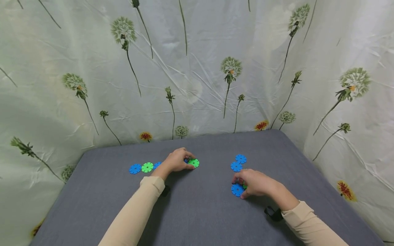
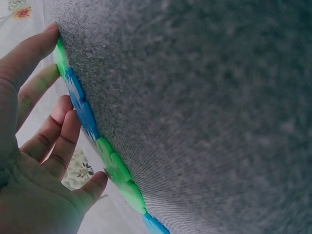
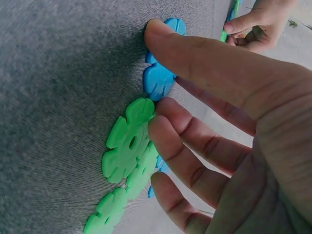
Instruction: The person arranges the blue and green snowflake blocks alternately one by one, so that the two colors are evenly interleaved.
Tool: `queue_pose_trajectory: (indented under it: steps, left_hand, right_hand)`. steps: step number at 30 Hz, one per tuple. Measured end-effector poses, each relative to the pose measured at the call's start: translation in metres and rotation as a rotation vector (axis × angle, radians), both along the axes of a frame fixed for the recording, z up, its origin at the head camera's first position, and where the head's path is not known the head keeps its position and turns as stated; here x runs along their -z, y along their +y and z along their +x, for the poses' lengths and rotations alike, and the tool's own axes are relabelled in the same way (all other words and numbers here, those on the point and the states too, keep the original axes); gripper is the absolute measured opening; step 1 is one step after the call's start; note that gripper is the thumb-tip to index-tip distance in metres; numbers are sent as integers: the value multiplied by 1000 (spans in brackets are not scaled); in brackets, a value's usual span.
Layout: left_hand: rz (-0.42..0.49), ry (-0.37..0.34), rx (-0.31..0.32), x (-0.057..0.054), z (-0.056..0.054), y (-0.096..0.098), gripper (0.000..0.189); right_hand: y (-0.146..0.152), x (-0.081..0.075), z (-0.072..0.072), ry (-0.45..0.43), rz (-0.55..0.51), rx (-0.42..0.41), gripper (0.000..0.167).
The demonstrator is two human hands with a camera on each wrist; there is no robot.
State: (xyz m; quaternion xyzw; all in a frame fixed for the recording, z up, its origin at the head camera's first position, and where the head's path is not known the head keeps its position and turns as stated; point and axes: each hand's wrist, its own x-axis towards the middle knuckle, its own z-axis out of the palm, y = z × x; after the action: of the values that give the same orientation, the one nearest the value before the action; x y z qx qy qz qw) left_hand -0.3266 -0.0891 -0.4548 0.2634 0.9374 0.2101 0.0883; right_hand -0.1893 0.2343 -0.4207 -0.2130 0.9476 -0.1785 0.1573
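Your left hand (image 1: pixel 176 160) pinches the green disc (image 1: pixel 194 163), the right end of a row (image 1: pixel 147 167) going left. Your right hand (image 1: pixel 258 182) pinches a blue disc (image 1: pixel 237 190) by its edge — that one lies right of the green disc, and nearer to you.

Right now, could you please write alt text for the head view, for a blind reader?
The left hand grips a green notched disc ending a row of blue and green discs; the right hand grips a blue notched disc. Two blue discs lie just beyond it, on a gray cloth-covered table.
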Motion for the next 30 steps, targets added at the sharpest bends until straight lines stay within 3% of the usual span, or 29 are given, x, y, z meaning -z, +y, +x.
queue_pose_trajectory:
  steps: [18, 30]
  left_hand:
    - [31, -43, -25, -3, 1, 3, 39]
    - [53, -29, -25, -1, 2, 2, 37]
  right_hand:
    - [4, 2, -3, 14, -76, -71, 42]
    - [1, 3, -3, -37, -136, -83, 48]
